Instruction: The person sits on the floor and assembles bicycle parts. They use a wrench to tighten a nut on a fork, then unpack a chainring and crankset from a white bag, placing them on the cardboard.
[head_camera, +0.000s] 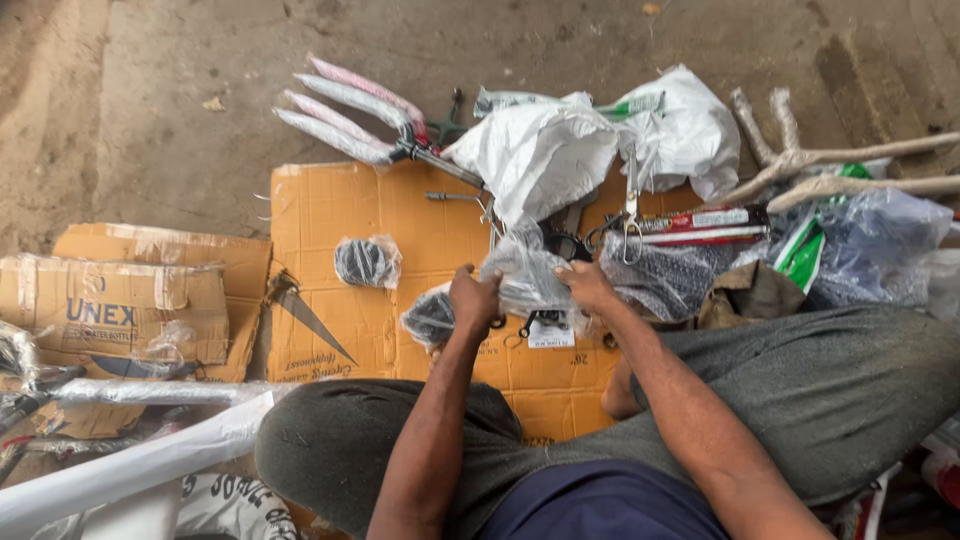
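Note:
I sit cross-legged on a flattened cardboard sheet (330, 215). Both my hands grip a clear plastic bag (528, 272) of small dark parts, held just above the cardboard. My left hand (473, 298) pinches its left side, my right hand (587, 286) holds its right side. A second small bag with a dark round part (430, 320) lies right under my left hand. Another similar wrapped dark part (366, 262) rests further left on the cardboard.
Wrapped bicycle fork blades (345, 115) and a white sack (545, 150) lie at the far side. Scissors (630, 215), a red and white tube (700, 225) and more plastic bags (860, 250) sit to the right. Cardboard boxes (120, 300) and wrapped tubes (140, 392) lie left.

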